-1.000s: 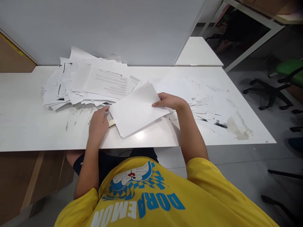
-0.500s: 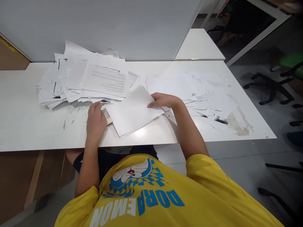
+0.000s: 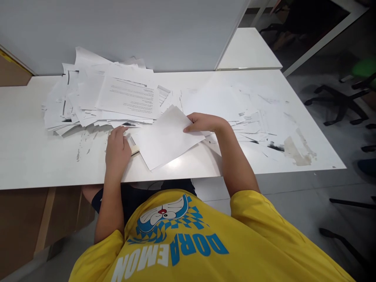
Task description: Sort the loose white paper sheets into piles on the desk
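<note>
My right hand (image 3: pixel 202 122) pinches a few blank white sheets of paper (image 3: pixel 166 139) at their right edge, thumb on top and fingers underneath. The sheets are tilted over the front of the desk, their left corner reaching to my left hand (image 3: pixel 118 150). That hand is curled over a small cream object with a dark underside, which looks like a stapler (image 3: pixel 134 149). Most of it is hidden under the palm and fingers. Just beyond my left hand lies a messy heap of printed papers (image 3: pixel 126 96).
More loose papers (image 3: pixel 217 102) are spread on the right of the white desk (image 3: pixel 26 156). A grey partition (image 3: pixel 132 31) stands behind the heap. Brown tape residue (image 3: pixel 296 150) marks the right end. Beyond it is a wheeled chair base (image 3: pixel 340 103) on the floor.
The sheets and my right hand have shifted slightly left and down towards the cream object. My left hand has settled further over it. The view has tilted a little.
</note>
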`<move>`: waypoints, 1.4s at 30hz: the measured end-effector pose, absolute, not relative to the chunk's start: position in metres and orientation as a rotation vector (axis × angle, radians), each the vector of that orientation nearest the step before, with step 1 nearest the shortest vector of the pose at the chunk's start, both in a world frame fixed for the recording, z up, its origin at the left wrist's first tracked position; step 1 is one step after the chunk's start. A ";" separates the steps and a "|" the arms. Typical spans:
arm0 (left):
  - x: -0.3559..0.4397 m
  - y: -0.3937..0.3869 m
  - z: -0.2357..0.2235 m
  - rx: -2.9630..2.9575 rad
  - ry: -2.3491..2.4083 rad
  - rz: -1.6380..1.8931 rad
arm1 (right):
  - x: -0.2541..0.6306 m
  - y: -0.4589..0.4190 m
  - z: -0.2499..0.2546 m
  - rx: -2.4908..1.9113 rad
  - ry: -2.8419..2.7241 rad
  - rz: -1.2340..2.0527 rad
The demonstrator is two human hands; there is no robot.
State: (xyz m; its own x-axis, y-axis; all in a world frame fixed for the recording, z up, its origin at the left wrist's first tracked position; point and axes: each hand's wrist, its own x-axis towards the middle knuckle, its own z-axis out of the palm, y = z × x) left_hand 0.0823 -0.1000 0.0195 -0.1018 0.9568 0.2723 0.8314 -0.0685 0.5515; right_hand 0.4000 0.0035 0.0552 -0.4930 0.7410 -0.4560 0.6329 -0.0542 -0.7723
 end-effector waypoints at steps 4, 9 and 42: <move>0.081 -0.099 0.019 1.967 1.992 0.903 | 0.398 0.001 0.058 -1.501 -2.092 1.596; 0.080 -0.098 0.018 1.971 1.997 0.883 | 0.391 0.000 0.057 -1.438 -2.071 1.624; 0.083 -0.096 0.019 1.973 2.057 0.844 | 0.407 0.001 0.066 -1.353 -1.858 1.691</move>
State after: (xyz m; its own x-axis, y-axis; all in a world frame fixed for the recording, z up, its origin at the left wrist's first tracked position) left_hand 0.0834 -0.0964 0.0194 -0.1107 0.9598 0.2579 0.8644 -0.0350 0.5015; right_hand 0.4065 0.0005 0.0657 -0.5185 0.7732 -0.3651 0.4361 -0.1281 -0.8907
